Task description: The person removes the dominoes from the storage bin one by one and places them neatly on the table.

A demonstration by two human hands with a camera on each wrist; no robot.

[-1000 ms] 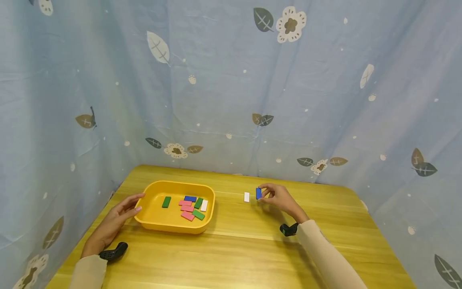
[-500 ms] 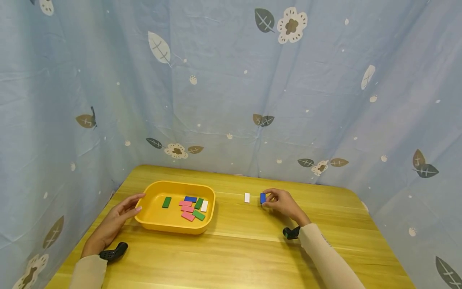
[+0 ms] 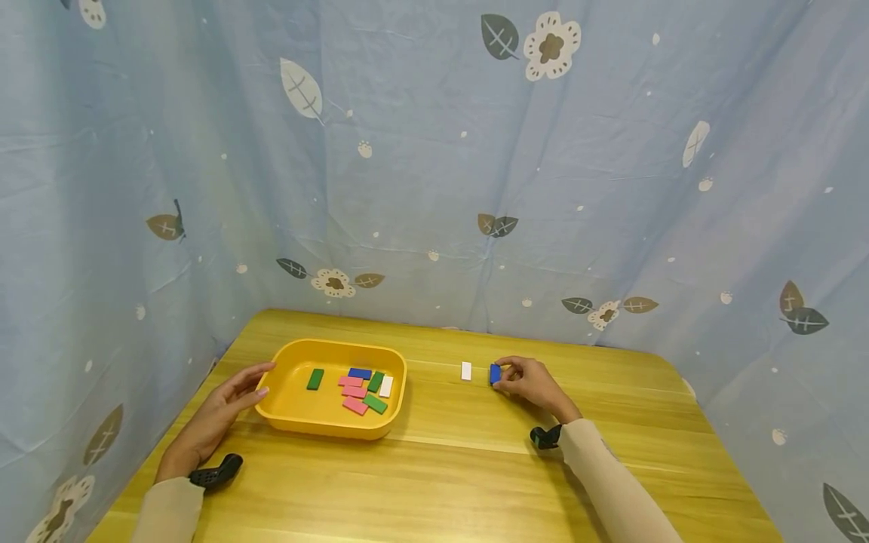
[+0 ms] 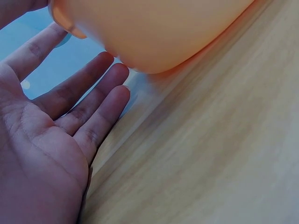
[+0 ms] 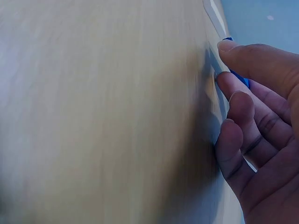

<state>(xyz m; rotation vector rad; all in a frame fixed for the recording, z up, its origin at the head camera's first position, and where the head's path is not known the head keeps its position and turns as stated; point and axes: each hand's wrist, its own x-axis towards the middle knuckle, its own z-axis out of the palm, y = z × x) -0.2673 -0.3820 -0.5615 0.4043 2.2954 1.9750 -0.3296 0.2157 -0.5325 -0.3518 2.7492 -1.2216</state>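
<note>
On the right side of the table my right hand point(image 3: 532, 385) pinches a blue tile point(image 3: 495, 375), a small plain rectangle shaped like a domino. In the right wrist view, thumb and fingers close on the blue tile point(image 5: 240, 78) right at the tabletop, partly hiding it. A white tile point(image 3: 465, 370) of the same shape lies a short way left of it. My left hand point(image 3: 220, 407) touches the left rim of a yellow plastic tub point(image 3: 319, 430). Its fingers are spread and fairly straight beside the tub wall in the left wrist view.
Inside the tub, toward its right end, lie several pink tiles point(image 3: 351, 381), green tiles point(image 3: 376, 404), a blue tile point(image 3: 360, 373) and a white tile point(image 3: 385, 387). The wood-grain table point(image 3: 434, 483) meets a blue patterned curtain point(image 3: 434, 188) at the back and sides.
My right hand has moved slightly right and toward me with the blue tile, widening its gap from the white tile, then nearly stopped. The left hand and tub have stayed put.
</note>
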